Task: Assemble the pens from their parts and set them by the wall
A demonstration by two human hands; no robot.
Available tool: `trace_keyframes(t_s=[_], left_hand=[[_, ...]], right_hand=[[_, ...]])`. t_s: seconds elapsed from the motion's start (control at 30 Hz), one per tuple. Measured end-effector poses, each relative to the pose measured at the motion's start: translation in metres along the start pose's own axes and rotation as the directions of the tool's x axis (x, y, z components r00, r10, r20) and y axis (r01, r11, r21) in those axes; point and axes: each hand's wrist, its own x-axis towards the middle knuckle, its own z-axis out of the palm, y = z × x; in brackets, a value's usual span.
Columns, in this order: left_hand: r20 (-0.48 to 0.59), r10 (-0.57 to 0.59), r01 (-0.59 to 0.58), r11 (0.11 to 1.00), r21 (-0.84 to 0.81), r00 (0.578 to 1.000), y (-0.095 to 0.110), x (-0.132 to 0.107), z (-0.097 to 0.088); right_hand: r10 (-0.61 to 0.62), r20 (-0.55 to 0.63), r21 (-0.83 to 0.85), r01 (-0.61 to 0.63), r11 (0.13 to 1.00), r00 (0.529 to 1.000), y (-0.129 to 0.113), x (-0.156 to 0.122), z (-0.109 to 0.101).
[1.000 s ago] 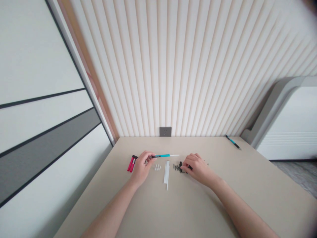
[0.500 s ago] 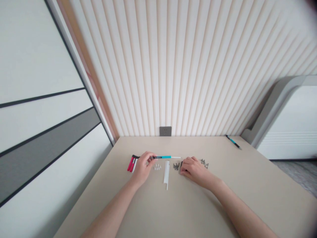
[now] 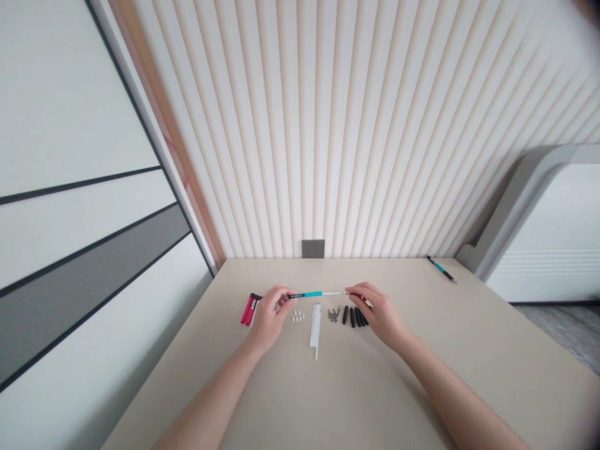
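Observation:
My left hand (image 3: pixel 272 306) is closed around a blue and black pen barrel (image 3: pixel 309 294), held level above the table. A thin white refill (image 3: pixel 332 293) sticks out of the barrel's right end. At the refill's tip, my right hand (image 3: pixel 372 306) pinches a small pen part (image 3: pixel 347 292), too small to make out exactly. Below the hands lie white refills (image 3: pixel 315 328), small white pieces (image 3: pixel 298 316), small grey metal pieces (image 3: pixel 333 315) and several black grips (image 3: pixel 352 317), partly covered by my right hand. Red and white barrels (image 3: pixel 249 310) lie beside my left hand.
A blue and black pen (image 3: pixel 441 269) lies at the far right of the beige table (image 3: pixel 290 394). Behind it stands a ribbed wall with a dark socket (image 3: pixel 313 249). A white cabinet (image 3: pixel 94 250) borders the left side, and a grey-white panel (image 3: pixel 548 231) stands at the right.
My right hand has lifted from the black grips and moved up to the refill's tip, uncovering the grips. My left hand stays nearly still, with the barrel tilted slightly upward to the right.

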Motion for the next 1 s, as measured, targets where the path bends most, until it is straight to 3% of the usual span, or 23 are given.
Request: trace_keyframes(t_s=[0.53,1.0], left_hand=[[0.018,0.043,-0.043,0.999,-0.007,0.999,-0.004,-0.001,0.001],[0.124,0.097,-0.096,0.995,-0.013,0.988,-0.002,-0.004,0.005]], right_hand=[[0.001,0.024,0.017,-0.001,1.000,1.000,-0.006,-0.003,0.002],[-0.042,0.075,-0.007,0.042,0.999,0.996,-0.012,-0.005,0.009]])
